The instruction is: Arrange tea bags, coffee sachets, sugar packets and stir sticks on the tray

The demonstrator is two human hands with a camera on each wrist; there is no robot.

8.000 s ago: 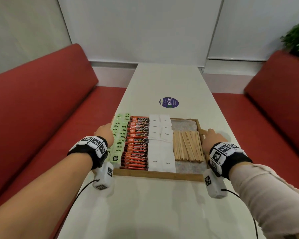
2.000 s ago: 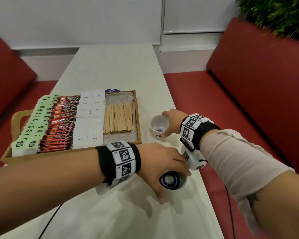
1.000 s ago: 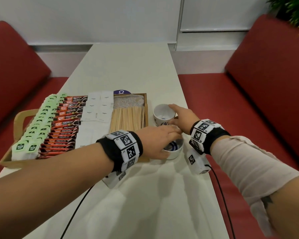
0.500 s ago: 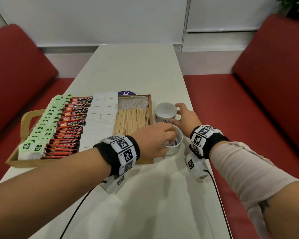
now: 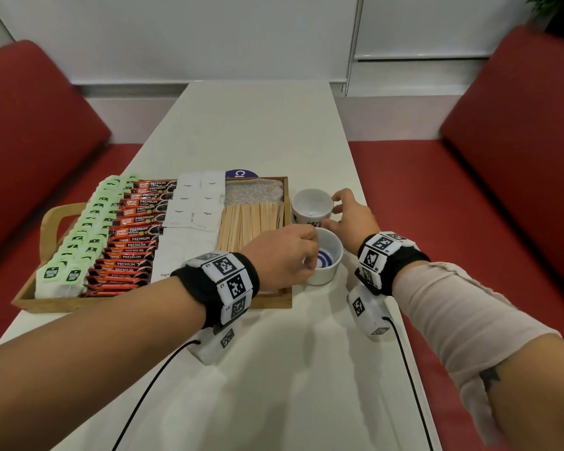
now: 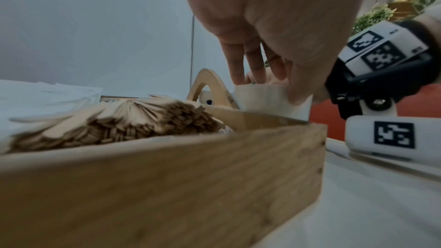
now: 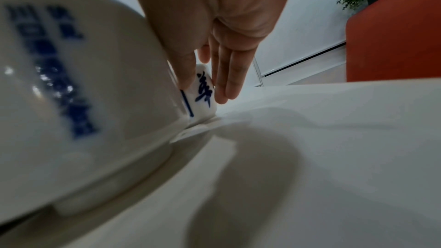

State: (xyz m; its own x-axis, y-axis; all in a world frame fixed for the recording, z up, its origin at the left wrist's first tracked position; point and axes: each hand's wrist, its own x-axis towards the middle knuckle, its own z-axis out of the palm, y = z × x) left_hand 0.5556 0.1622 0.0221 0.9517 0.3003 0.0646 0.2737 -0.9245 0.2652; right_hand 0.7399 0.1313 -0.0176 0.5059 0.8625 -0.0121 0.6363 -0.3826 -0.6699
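The wooden tray [image 5: 157,302] holds rows of green tea bags [image 5: 88,222], red coffee sachets [image 5: 134,236], white sugar packets [image 5: 196,203] and a fan of wooden stir sticks [image 5: 248,222]. Two white cups stand on the table just right of the tray. My left hand [image 5: 308,252] pinches the rim of the near cup [image 5: 326,262], which has blue rings inside; the left wrist view shows fingers inside the near cup [image 6: 269,99] and the thumb outside. My right hand [image 5: 336,209] holds the far cup [image 5: 311,205] between thumb and fingers; that far cup [image 7: 203,90] has blue lettering.
The white table [image 5: 274,385] is narrow, and its right edge runs close behind the cups. Red benches [image 5: 502,190] flank both sides. A purple sticker [image 5: 241,173] lies behind the tray. Wrist-camera cables trail toward me over the table front.
Both hands left the tray's handles and took up the cups. The left hand carried the near cup from the table front up beside the tray; the right hand shifted the far cup farther back.
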